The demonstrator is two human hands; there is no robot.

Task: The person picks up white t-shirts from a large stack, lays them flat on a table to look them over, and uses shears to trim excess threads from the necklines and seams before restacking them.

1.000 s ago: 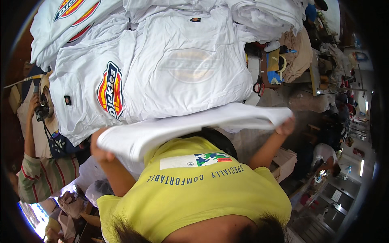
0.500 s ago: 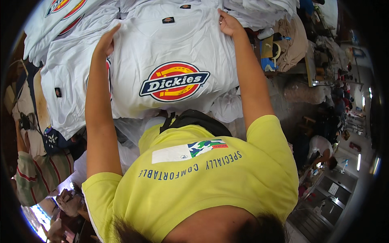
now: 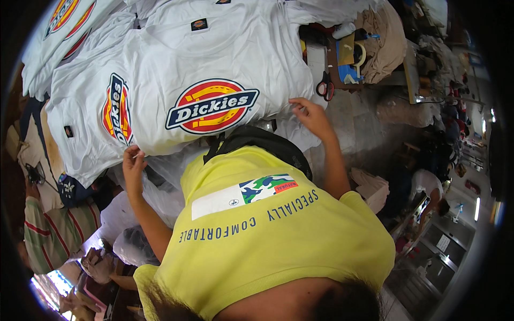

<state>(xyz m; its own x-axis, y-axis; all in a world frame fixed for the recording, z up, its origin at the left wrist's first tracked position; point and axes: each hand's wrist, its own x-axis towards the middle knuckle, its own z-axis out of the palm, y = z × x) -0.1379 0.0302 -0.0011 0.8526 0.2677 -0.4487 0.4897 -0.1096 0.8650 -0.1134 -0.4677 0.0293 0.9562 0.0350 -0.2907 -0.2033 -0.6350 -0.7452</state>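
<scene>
A white T-shirt (image 3: 225, 59) with a large red, yellow and navy oval print is spread on a pile in front of me, its neck at the far side. My left hand (image 3: 134, 165) is at the near left edge of the shirt, fingers loosely bent and thumb apart. At the near right edge, my right hand (image 3: 311, 116) has its forefinger and thumb apart beside the cloth. I see no cloth gripped in either hand. To the left lies another white T-shirt (image 3: 85, 101), bearing a similar print and a small dark label.
More white shirts (image 3: 64, 32) are heaped at the far left. Right of the pile are scissors (image 3: 325, 86), a tape roll (image 3: 360, 54) and beige cloth (image 3: 383, 40). A person in a striped shirt (image 3: 59, 230) is at the left; another person (image 3: 425, 187) bends at the far right.
Both hands have left the far shoulder area of the shirt and come back toward me to its near edge. The print on the left shirt and the scissors now show.
</scene>
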